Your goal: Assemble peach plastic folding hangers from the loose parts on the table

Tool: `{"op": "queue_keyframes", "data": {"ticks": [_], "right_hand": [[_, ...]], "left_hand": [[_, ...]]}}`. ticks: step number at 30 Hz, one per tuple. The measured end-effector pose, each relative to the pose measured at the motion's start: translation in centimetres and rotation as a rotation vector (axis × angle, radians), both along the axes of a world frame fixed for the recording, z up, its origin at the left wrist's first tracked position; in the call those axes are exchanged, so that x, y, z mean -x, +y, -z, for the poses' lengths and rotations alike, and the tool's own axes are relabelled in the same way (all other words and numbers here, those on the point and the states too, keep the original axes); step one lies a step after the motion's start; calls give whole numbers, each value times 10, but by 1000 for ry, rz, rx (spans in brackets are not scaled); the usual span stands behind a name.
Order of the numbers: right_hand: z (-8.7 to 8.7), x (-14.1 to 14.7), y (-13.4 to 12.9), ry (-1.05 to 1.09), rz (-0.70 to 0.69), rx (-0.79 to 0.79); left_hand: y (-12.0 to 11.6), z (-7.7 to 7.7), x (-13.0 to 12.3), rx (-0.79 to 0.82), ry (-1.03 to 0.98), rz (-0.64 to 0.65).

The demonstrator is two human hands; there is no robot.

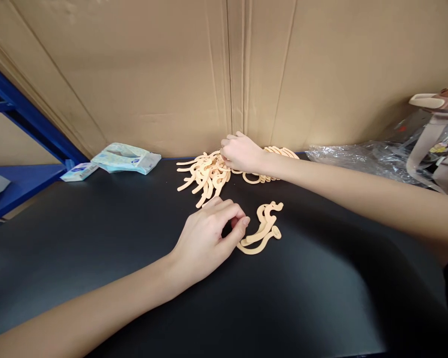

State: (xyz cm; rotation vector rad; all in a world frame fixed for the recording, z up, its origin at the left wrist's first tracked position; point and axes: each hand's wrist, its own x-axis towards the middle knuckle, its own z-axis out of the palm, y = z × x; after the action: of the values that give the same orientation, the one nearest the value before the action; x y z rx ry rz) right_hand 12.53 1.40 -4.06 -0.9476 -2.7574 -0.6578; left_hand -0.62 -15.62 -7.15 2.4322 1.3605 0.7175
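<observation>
My left hand (212,231) rests on the black table with its fingers curled and the thumb near the fingertips. Right beside the thumb lies a small group of flat, beige curved pieces (259,238), overlapping one another. Whether the left fingers hold one of them is hidden. My right hand (241,151) reaches across to the back, its fingers bent down at the edge of a tangled pile of similar beige curved pieces (205,176). What those fingers grip cannot be seen. Behind the right wrist, more beige pieces (259,177) lie in an overlapping row.
A tall cardboard sheet (153,74) stands along the back of the black table (108,238). Tissue packs (125,158) lie at the back left beside a blue metal frame (33,114). Clear plastic wrap (351,159) and a strapped item (433,129) sit at the right.
</observation>
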Motion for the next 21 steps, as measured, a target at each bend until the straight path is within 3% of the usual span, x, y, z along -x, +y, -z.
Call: {"op": "queue_keyframes", "data": {"ticks": [7,13,21], "right_hand": [[-17,-13,-3,9,-99,-49],[-16,-16,-23,213,14,240],[-9,-10,-38,144,56,324]], "left_hand": [[1,-1,0,0,-9,22],[1,0,-1,8,-4,5],[1,-1,-1,5,-6,6]]}}
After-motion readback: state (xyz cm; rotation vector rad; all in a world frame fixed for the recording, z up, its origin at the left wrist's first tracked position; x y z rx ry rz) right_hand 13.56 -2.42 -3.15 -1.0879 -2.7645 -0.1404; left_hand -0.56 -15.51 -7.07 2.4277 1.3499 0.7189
